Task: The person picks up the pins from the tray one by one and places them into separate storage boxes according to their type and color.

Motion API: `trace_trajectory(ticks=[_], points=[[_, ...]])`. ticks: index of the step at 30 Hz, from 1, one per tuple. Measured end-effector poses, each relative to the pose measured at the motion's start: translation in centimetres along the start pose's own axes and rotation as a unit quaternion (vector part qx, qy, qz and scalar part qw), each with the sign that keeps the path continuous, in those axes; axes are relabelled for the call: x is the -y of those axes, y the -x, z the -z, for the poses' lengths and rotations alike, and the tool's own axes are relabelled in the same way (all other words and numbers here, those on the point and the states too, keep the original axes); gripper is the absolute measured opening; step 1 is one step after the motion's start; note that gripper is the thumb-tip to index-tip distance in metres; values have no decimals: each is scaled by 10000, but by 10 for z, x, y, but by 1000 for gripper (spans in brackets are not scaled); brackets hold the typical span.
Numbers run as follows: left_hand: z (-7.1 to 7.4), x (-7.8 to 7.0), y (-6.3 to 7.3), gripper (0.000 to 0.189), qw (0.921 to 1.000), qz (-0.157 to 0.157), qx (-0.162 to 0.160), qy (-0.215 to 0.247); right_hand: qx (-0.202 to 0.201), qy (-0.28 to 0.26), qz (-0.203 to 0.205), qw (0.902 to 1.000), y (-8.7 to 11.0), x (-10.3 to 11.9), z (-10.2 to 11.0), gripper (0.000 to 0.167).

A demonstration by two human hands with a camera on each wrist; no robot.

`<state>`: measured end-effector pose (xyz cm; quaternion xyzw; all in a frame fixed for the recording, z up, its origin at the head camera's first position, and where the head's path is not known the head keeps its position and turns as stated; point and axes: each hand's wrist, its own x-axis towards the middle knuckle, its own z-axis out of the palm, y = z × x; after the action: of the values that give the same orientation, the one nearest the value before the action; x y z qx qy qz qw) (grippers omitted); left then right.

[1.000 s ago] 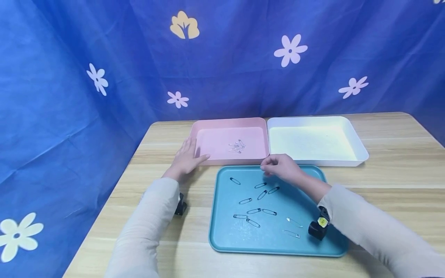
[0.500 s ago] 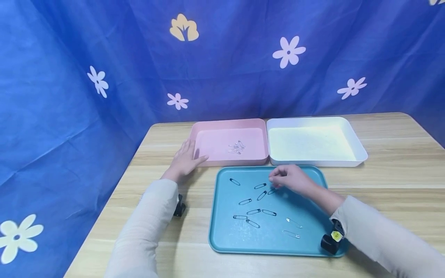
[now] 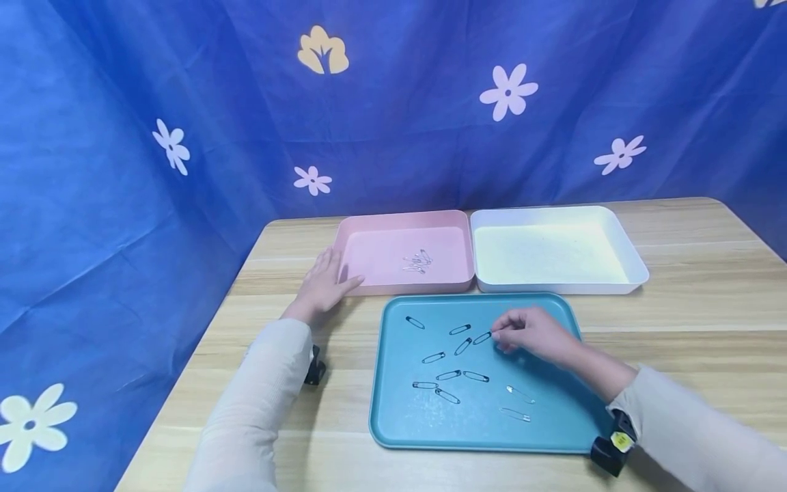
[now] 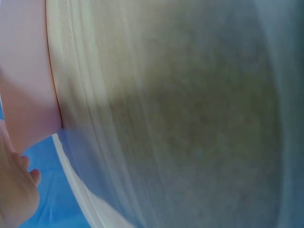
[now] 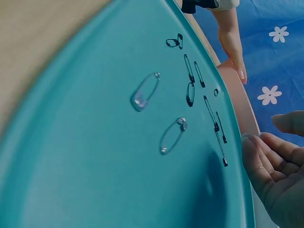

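Observation:
Several black safety pins [image 3: 475,376] lie scattered over the teal tray [image 3: 424,437]. Toward the tray's near right are two silver safety pins, one of them a little higher [image 3: 520,394]. My right hand [image 3: 535,336] hovers above the tray, its fingertips close beside a black safety pin [image 3: 488,335]. In the right wrist view that hand [image 5: 280,178] has bent fingers, thumb and forefinger apart, and nothing visible between them. My left hand [image 3: 321,283] rests at the left end of the pink tray [image 3: 406,288], fingers extended, thumb along its near wall. A small heap of silver safety pins [image 3: 421,261] sits inside.
A white tray [image 3: 556,288] stands to the right of the pink one, both behind the teal tray. Wooden tabletop [image 3: 695,301] surrounds them. A blue flowered curtain [image 3: 406,137] hangs behind and at the left.
My right hand has moved from beside the pink and white trays' near corners toward the right and nearer, down over the teal tray. The left hand stays at the pink tray.

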<state>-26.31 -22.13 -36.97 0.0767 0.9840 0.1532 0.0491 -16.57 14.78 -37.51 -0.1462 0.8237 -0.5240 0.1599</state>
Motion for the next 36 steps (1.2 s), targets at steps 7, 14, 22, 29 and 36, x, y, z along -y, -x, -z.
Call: trace_trajectory(ticks=[7, 14, 22, 29, 36], points=[[-3, 1, -3, 85, 10000, 19, -60, -24, 157, -156, 11, 9998, 11, -7, 1, 23], [-4, 1, -5, 86, 9999, 0, -85, -100, 269, -315, -104, 9991, 19, -11, 5, 24], [-4, 0, -6, 85, 9999, -7, -54, -138, 459, -342, -272, 9980, 29, -16, 7, 23], [-2, -2, -4, 84, 9999, 51, 92, -107, 517, -382, -309, 9975, 37, -19, 7, 24], [-4, -2, -4, 84, 9998, 5, 61, -187, 621, -208, -235, 9976, 45, -22, 3, 23]])
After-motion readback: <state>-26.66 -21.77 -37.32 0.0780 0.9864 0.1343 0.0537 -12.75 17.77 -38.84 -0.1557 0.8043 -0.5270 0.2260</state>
